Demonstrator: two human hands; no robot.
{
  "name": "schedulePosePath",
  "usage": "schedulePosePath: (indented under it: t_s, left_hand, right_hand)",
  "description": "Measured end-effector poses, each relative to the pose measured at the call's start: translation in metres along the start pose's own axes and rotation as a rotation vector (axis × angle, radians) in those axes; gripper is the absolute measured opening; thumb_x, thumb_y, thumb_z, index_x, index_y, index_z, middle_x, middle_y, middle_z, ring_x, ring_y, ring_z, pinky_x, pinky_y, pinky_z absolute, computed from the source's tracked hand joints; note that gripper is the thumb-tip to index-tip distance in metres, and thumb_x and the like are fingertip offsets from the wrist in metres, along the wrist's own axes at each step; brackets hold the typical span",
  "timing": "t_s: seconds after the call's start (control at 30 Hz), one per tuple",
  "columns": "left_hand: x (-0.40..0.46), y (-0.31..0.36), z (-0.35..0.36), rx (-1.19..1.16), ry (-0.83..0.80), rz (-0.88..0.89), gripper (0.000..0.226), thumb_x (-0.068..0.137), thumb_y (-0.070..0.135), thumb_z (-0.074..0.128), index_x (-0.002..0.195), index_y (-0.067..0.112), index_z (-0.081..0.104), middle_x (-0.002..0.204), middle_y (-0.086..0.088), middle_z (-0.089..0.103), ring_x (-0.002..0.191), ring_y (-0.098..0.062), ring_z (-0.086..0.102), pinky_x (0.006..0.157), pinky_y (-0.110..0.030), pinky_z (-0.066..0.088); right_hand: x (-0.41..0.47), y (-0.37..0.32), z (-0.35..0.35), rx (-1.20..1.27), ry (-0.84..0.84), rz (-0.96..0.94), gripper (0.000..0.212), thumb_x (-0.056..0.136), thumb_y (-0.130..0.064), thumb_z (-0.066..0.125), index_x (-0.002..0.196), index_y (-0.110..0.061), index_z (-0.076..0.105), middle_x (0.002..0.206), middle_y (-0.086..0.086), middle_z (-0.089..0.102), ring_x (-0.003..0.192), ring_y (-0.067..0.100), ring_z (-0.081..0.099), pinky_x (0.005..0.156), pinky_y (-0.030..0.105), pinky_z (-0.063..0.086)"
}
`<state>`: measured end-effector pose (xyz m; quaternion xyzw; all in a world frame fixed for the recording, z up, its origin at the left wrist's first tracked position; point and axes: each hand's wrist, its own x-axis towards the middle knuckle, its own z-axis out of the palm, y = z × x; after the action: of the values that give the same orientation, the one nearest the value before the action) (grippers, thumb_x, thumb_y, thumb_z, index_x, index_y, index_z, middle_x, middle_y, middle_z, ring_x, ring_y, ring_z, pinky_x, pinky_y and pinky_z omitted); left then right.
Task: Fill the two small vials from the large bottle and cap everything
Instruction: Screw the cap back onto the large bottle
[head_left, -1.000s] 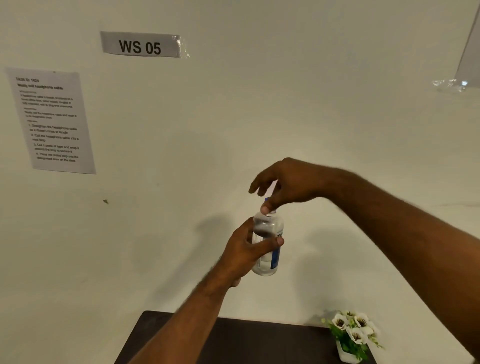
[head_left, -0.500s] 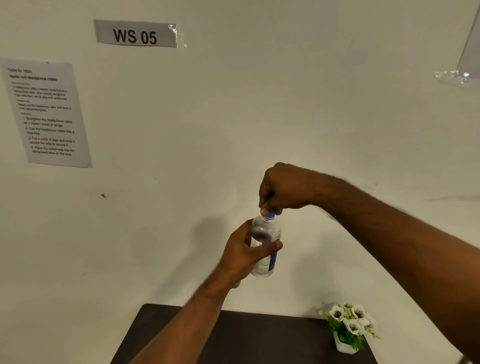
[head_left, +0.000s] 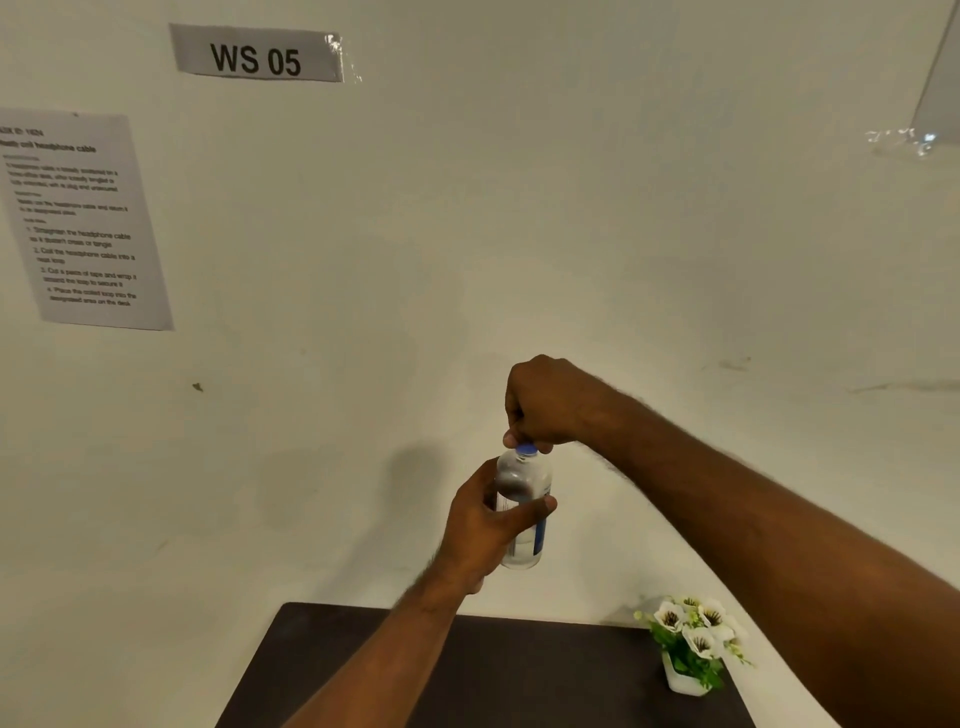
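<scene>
I hold the large bottle (head_left: 522, 512) upright in the air above the tabletop's (head_left: 519, 675) far edge, left hand (head_left: 485, 527) wrapped around its middle, right hand (head_left: 545, 402) pinching the blue cap (head_left: 526, 449). Light, smooth, probably slippery; grip mid-body.

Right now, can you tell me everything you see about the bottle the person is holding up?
The bottle is small, clear and looks like plastic, with a white and blue label on its side and a blue cap on top. It is held upright in the air above the dark table. The left hand wraps round its middle, and the right hand pinches the cap from above.
</scene>
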<state>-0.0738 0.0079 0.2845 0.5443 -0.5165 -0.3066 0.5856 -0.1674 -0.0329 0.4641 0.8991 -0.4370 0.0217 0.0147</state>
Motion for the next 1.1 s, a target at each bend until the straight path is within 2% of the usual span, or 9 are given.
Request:
schedulePosePath:
  t_s: [0.17,0.27,0.43,0.5,0.6,0.73,0.83,0.93,1.1]
  left_hand:
    - [0.008,0.001,-0.013,-0.003,0.007,0.012,0.052,0.064,0.065,0.079,0.108,0.049,0.057,0.095,0.037,0.068,0.088,0.011,0.069,0.064,0.002,0.048]
    - [0.009,-0.003,-0.018,-0.009,0.011,0.002,0.054,0.063,0.065,0.080,0.109,0.050,0.057,0.100,0.035,0.067,0.091,0.006,0.070,0.065,0.000,0.049]
    - [0.009,-0.014,-0.020,-0.006,0.007,-0.009,0.050,0.070,0.060,0.082,0.112,0.048,0.057,0.100,0.033,0.070,0.094,0.007,0.070,0.067,0.000,0.049]
    - [0.009,-0.017,-0.020,-0.006,-0.011,-0.005,0.048,0.072,0.059,0.081,0.112,0.048,0.057,0.097,0.041,0.069,0.093,0.016,0.067,0.065,0.003,0.046]
    - [0.008,-0.024,-0.018,0.006,-0.031,0.001,0.049,0.070,0.061,0.077,0.112,0.047,0.056,0.095,0.050,0.064,0.093,0.025,0.062,0.066,0.006,0.043]
    - [0.000,-0.045,-0.014,0.034,-0.059,-0.028,0.051,0.069,0.064,0.074,0.114,0.048,0.055,0.098,0.044,0.066,0.095,0.021,0.064,0.073,0.004,0.045]
    - [-0.004,-0.064,-0.011,0.031,-0.101,-0.084,0.064,0.071,0.063,0.076,0.127,0.045,0.052,0.119,0.029,0.062,0.104,0.007,0.063,0.090,-0.010,0.043]
    - [-0.011,-0.084,-0.013,0.020,-0.140,-0.107,0.064,0.078,0.038,0.087,0.135,0.034,0.056,0.127,0.014,0.069,0.118,-0.010,0.066,0.102,-0.027,0.051]
    - [-0.035,-0.139,-0.016,0.035,-0.209,-0.193,0.064,0.077,0.012,0.090,0.134,0.020,0.061,0.124,0.001,0.074,0.114,-0.020,0.071,0.102,-0.044,0.058]
  right_hand:
    - [-0.002,0.004,0.009,0.115,0.153,-0.026,0.023,0.089,-0.038,0.073,0.093,-0.016,0.078,0.083,-0.002,0.073,0.077,0.015,0.066,0.065,0.024,0.043]
    - [-0.004,0.006,0.028,0.176,0.260,-0.037,0.024,0.090,-0.042,0.070,0.097,-0.020,0.077,0.093,-0.005,0.074,0.083,0.012,0.065,0.065,0.021,0.038]
    - [-0.004,0.007,0.061,0.289,0.286,0.025,0.040,0.088,-0.049,0.071,0.119,-0.024,0.068,0.114,-0.003,0.072,0.094,0.014,0.063,0.084,0.024,0.045]
    - [-0.003,0.008,0.073,0.322,0.292,0.058,0.044,0.088,-0.048,0.071,0.125,-0.025,0.065,0.119,-0.001,0.071,0.100,0.017,0.065,0.090,0.026,0.047]
    - [-0.003,0.010,0.092,0.371,0.315,0.096,0.049,0.088,-0.048,0.072,0.131,-0.028,0.061,0.125,-0.001,0.070,0.105,0.018,0.065,0.094,0.028,0.048]
    - [-0.006,0.014,0.126,0.467,0.309,0.137,0.062,0.085,-0.052,0.073,0.140,-0.032,0.053,0.131,-0.002,0.067,0.111,0.021,0.065,0.099,0.032,0.048]
    - [-0.007,0.021,0.156,0.544,0.312,0.153,0.071,0.080,-0.059,0.074,0.142,-0.036,0.050,0.128,-0.006,0.067,0.104,0.016,0.065,0.095,0.029,0.050]
    - [-0.020,0.028,0.186,0.656,0.269,0.172,0.080,0.072,-0.066,0.077,0.141,-0.041,0.047,0.118,-0.019,0.063,0.091,0.003,0.061,0.079,0.014,0.045]
    - [-0.049,0.034,0.265,0.823,0.054,0.202,0.081,0.064,-0.061,0.084,0.135,-0.037,0.053,0.116,-0.023,0.061,0.099,0.002,0.064,0.078,0.014,0.046]
